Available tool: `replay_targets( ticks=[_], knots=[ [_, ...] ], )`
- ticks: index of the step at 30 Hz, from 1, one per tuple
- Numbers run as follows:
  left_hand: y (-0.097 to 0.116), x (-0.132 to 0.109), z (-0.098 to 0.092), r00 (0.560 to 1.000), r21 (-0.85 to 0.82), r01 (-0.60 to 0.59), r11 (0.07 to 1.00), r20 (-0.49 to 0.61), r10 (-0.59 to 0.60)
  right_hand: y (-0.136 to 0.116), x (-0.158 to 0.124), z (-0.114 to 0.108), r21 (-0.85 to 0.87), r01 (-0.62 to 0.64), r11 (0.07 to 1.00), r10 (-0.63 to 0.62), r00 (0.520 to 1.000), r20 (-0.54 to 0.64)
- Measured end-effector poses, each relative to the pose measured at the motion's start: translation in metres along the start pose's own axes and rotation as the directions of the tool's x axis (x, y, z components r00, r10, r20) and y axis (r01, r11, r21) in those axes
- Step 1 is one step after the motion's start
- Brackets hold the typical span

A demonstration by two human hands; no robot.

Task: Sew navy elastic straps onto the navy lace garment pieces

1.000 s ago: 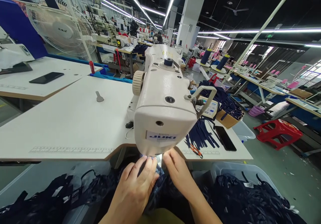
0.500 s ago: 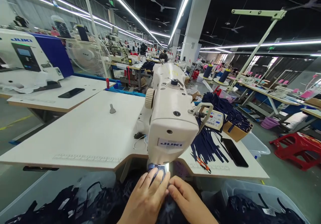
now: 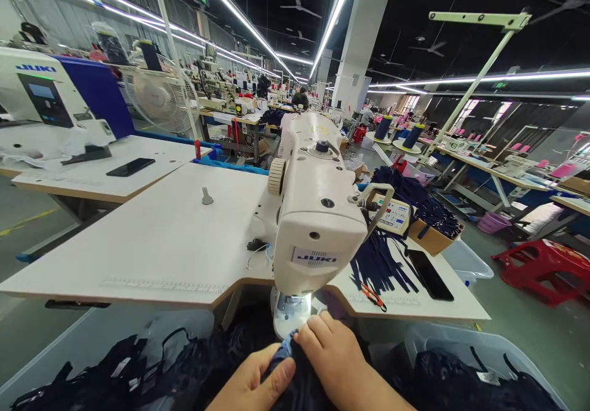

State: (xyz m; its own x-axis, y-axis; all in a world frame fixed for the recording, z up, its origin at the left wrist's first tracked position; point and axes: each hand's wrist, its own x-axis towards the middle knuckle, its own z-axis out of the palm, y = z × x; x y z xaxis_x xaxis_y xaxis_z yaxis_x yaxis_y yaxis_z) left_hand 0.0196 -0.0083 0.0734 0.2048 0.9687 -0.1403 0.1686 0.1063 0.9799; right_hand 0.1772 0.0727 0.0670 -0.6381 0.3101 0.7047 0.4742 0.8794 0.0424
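A cream JUKI sewing machine (image 3: pixel 318 214) stands on a white table (image 3: pixel 152 245), its lit needle area facing me. Just below it my left hand (image 3: pixel 251 383) and my right hand (image 3: pixel 334 359) both pinch a piece of dark navy fabric (image 3: pixel 297 380). My left thumb presses on the cloth from the left; my right fingers curl over its top edge, close to the machine's foot. Both hands sit low in the view, partly cut off by the frame.
Navy strips (image 3: pixel 380 263), orange snips (image 3: pixel 373 295) and a black phone (image 3: pixel 428 274) lie right of the machine. Bins of dark garments (image 3: pixel 115 374) sit below on both sides. A red stool (image 3: pixel 544 263) stands to the right, a fan (image 3: pixel 159 101) at the far left.
Both hands have drawn the navy fabric back from under the needle toward me and lower in view. The left fingers, earlier laid flat over the cloth, now pinch it.
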Motion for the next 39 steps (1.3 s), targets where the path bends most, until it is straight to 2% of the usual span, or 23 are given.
replay_targets(
  ticks=[2, 3, 4, 5, 6, 7, 8, 10, 11, 13, 15, 16, 19, 22, 26, 29, 31, 33, 37, 39],
  knots=[
    [-0.009, 0.002, -0.007, 0.982, 0.254, -0.009, 0.967, -0.178, 0.057, 0.004, 0.005, 0.006, -0.034, -0.05, 0.998, 0.051, 0.999, 0.018],
    [-0.014, 0.003, -0.011, 0.942, 0.436, -0.024, 0.899, -0.29, 0.166, 0.006, 0.007, 0.008, -0.04, -0.104, 0.994, 0.104, 0.994, 0.017],
    [-0.018, 0.004, -0.015, 0.867, 0.618, -0.029, 0.786, -0.375, 0.327, 0.007, 0.007, 0.01, -0.041, -0.169, 0.985, 0.17, 0.985, 0.013],
    [-0.021, 0.006, -0.018, 0.764, 0.766, -0.022, 0.643, -0.402, 0.505, 0.008, 0.007, 0.011, -0.034, -0.241, 0.97, 0.241, 0.97, 0.017],
    [-0.023, 0.009, -0.02, 0.665, 0.869, -0.021, 0.494, -0.357, 0.656, 0.008, 0.006, 0.013, -0.011, -0.311, 0.95, 0.311, 0.95, 0.033],
    [-0.024, 0.011, -0.02, 0.595, 0.93, -0.045, 0.365, -0.268, 0.758, 0.008, 0.004, 0.014, 0.032, -0.378, 0.925, 0.376, 0.924, 0.064],
    [-0.025, 0.013, -0.019, 0.557, 0.959, -0.095, 0.266, -0.17, 0.813, 0.008, 0.002, 0.015, 0.094, -0.451, 0.887, 0.442, 0.891, 0.106],
    [-0.023, 0.018, -0.014, 0.556, 0.956, -0.244, 0.165, -0.002, 0.831, 0.007, -0.003, 0.017, 0.25, -0.605, 0.756, 0.566, 0.796, 0.212],
    [-0.023, 0.02, -0.01, 0.572, 0.941, -0.297, 0.164, 0.037, 0.82, 0.008, -0.005, 0.018, 0.333, -0.667, 0.667, 0.608, 0.745, 0.273],
    [-0.022, 0.022, -0.003, 0.616, 0.925, -0.302, 0.232, 0.003, 0.788, 0.011, -0.008, 0.019, 0.462, -0.733, 0.499, 0.635, 0.672, 0.381],
    [-0.021, 0.024, 0.004, 0.648, 0.92, -0.239, 0.311, -0.087, 0.757, 0.015, -0.009, 0.02, 0.534, -0.738, 0.413, 0.62, 0.657, 0.428],
    [-0.02, 0.024, 0.007, 0.646, 0.918, -0.208, 0.338, -0.131, 0.752, 0.016, -0.008, 0.02, 0.546, -0.735, 0.402, 0.621, 0.657, 0.428],
    [-0.014, 0.025, 0.011, 0.606, 0.924, -0.133, 0.358, -0.21, 0.768, 0.019, -0.003, 0.018, 0.515, -0.739, 0.435, 0.644, 0.655, 0.396],
    [-0.005, 0.027, 0.009, 0.588, 0.957, -0.09, 0.275, -0.172, 0.79, 0.02, 0.003, 0.017, 0.466, -0.753, 0.464, 0.659, 0.645, 0.387],
    [0.001, 0.028, 0.004, 0.594, 0.99, -0.066, 0.123, -0.06, 0.802, 0.02, 0.007, 0.018, 0.422, -0.76, 0.495, 0.664, 0.644, 0.38],
    [0.0, 0.029, 0.002, 0.624, 0.995, -0.054, 0.087, -0.035, 0.781, 0.021, 0.006, 0.02, 0.404, -0.753, 0.52, 0.664, 0.653, 0.365],
    [-0.001, 0.028, 0.002, 0.621, 0.996, -0.059, 0.072, -0.02, 0.784, 0.022, 0.007, 0.02, 0.39, -0.752, 0.532, 0.664, 0.656, 0.358],
    [-0.003, 0.027, 0.002, 0.608, 0.996, -0.071, 0.05, 0.003, 0.794, 0.022, 0.007, 0.02, 0.369, -0.749, 0.551, 0.663, 0.661, 0.351],
    [-0.019, 0.029, -0.003, 0.629, 0.993, -0.11, -0.029, 0.092, 0.772, 0.023, 0.009, 0.017, 0.346, -0.735, 0.583, 0.641, 0.678, 0.36],
    [-0.033, 0.036, -0.008, 0.569, 0.992, -0.126, 0.003, 0.069, 0.82, 0.027, 0.009, 0.016, 0.355, -0.73, 0.584, 0.628, 0.683, 0.372]
  ],
)
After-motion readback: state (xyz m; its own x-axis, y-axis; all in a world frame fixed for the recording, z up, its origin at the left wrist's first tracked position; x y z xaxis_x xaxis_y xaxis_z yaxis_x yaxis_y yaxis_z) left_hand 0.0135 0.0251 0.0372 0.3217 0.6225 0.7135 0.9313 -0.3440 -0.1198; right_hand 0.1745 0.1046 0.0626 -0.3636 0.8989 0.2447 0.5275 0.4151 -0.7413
